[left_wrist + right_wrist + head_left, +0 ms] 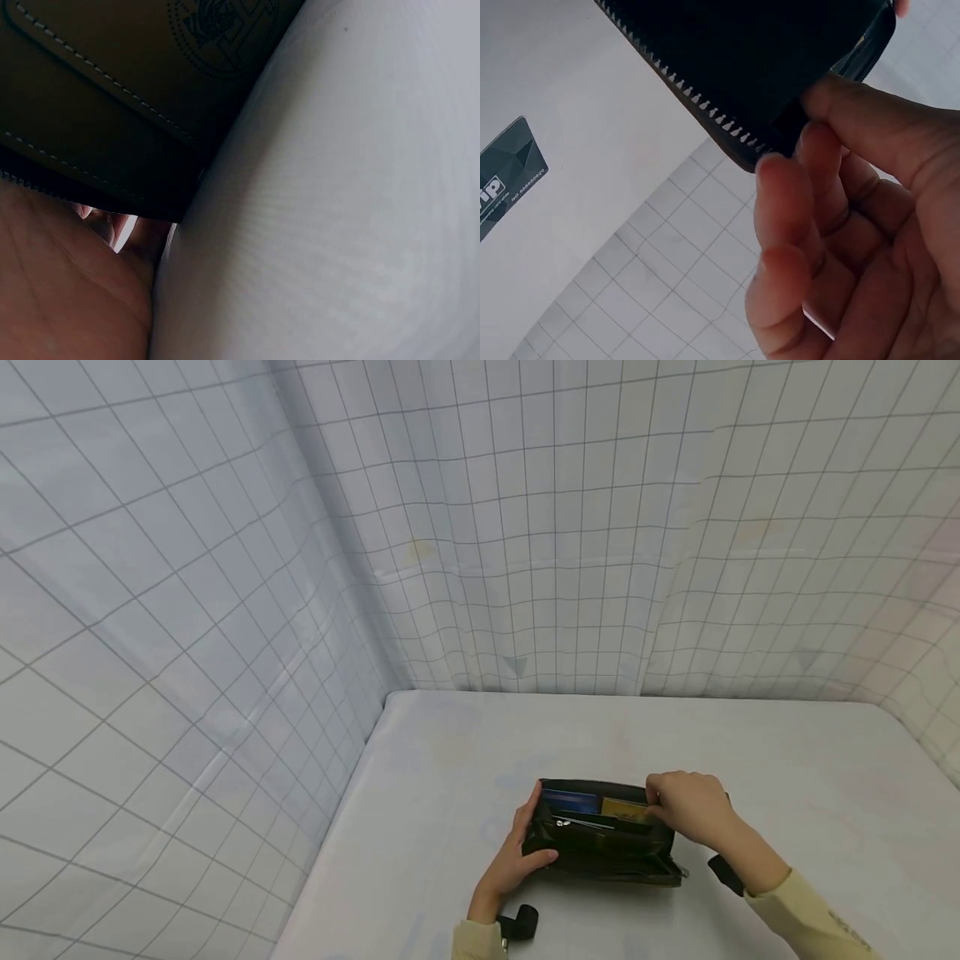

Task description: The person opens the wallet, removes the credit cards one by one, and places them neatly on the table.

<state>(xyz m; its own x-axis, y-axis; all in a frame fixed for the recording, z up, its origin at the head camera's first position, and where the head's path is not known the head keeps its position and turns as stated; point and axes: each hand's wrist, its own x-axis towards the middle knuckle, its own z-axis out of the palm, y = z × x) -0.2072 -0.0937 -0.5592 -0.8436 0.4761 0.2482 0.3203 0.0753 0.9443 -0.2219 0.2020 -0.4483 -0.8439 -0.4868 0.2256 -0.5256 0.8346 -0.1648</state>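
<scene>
Wallet (600, 850) gaping at the near side of the white table (450, 777), and the left hand (516, 858) grips its left end, thumb over the front, seemingly to steady it, while the right hand (692, 806) pinches the rear panel near the right corner, perhaps spreading the mouth; whether that pinch hides anything else, I can't tell. Look at those dark, leathery panels, pale stitching (112, 85), toothed zip (697, 98), flat blue card (570, 802) and gold card (624, 810) tucked inside, and a facet-patterned VIP card (514, 176) lying apart!
</scene>
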